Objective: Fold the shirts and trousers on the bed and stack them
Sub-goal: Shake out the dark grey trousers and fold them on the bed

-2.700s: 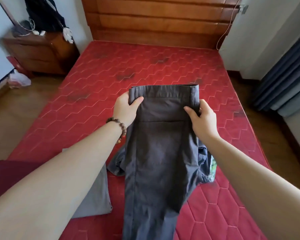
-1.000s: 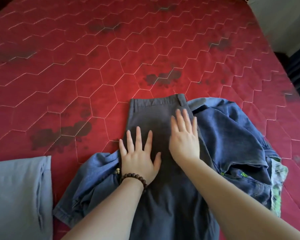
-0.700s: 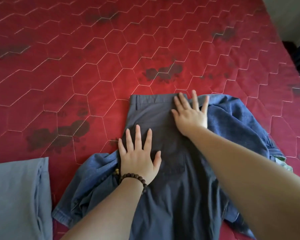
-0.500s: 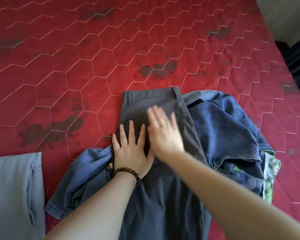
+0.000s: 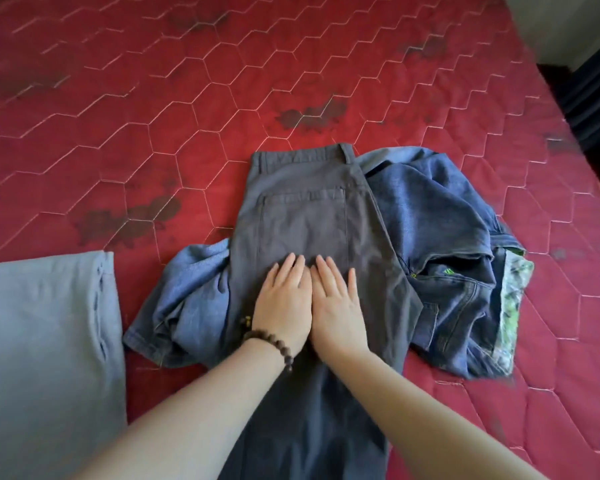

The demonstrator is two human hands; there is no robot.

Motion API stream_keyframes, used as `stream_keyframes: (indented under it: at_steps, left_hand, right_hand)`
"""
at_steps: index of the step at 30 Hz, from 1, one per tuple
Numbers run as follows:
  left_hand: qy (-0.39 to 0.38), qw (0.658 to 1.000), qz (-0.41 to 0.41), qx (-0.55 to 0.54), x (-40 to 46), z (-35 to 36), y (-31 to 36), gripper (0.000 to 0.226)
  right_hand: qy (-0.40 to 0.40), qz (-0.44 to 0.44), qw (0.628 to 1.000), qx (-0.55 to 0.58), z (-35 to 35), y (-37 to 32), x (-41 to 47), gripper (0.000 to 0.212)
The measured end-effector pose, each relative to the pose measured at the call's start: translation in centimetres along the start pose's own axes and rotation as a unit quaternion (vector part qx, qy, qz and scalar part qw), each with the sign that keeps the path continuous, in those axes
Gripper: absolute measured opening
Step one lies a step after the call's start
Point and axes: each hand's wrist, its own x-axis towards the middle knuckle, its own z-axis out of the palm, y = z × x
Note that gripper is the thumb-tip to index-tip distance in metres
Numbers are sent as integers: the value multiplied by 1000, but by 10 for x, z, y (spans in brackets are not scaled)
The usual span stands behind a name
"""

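Head view: looks down on a red quilted mattress [image 5: 153, 109], with dark grey trousers [image 5: 312, 206] as the landmark.
Trousers: laid lengthwise, waistband at the far end, a back pocket facing up; they lie over a crumpled heap of blue denim [image 5: 426, 209].
Left hand [image 5: 284, 306]: flat on the trousers just below the pocket, fingers straight and close together, palm down, gripping nothing; a brown bead bracelet [image 5: 267, 344] circles the wrist.
Right hand [image 5: 336, 306]: flat on the trousers, touching the left hand side by side, fingers straight and slightly spread, holding nothing.
Denim: pokes out on both sides of the trousers, more on the right; a green patterned lining [image 5: 511, 306] shows at its right edge.
Grey garment [image 5: 45, 341]: lies well left of the trousers, smooth and flat.
Hidden: the trousers' legs run under the forearms and off the lower edge; what kind of garment the denim is cannot be told; the grey garment is cut off at the left and bottom edges.
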Motion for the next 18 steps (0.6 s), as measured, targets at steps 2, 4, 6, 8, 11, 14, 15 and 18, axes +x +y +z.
stream_keyframes:
  at_steps: [2, 4, 6, 8, 11, 14, 15, 18]
  left_hand:
    - [-24, 999, -6, 24, -29, 15, -4, 64]
    - [-2, 999, 4, 39, -42, 16, -19, 57]
    - [24, 998, 21, 60, -48, 19, -30, 58]
    - [32, 996, 21, 80, -50, 22, -37, 61]
    - [5, 994, -34, 102, -59, 18, -32, 66]
    - [0, 994, -67, 88, -87, 22, -8, 68]
    - [-7, 996, -56, 68, -102, 27, 3, 66]
    - [-48, 996, -26, 64, -150, 38, 18, 58]
  right_hand:
    - [-17, 4, 1000, 18, 16, -5, -18, 56]
    - [-4, 25, 999, 21, 20, 2, -25, 58]
    - [3, 39, 999, -6, 20, 16, -33, 59]
    - [18, 61, 997, -51, 20, 37, -46, 59]
    - [-1, 110, 987, -115, 13, 57, -67, 61]
    - [-2, 118, 990, -80, 14, 26, -84, 62]
    - [-6, 98, 994, -44, 16, 7, -92, 61]
    - [-38, 56, 997, 30, 32, -42, -128, 56]
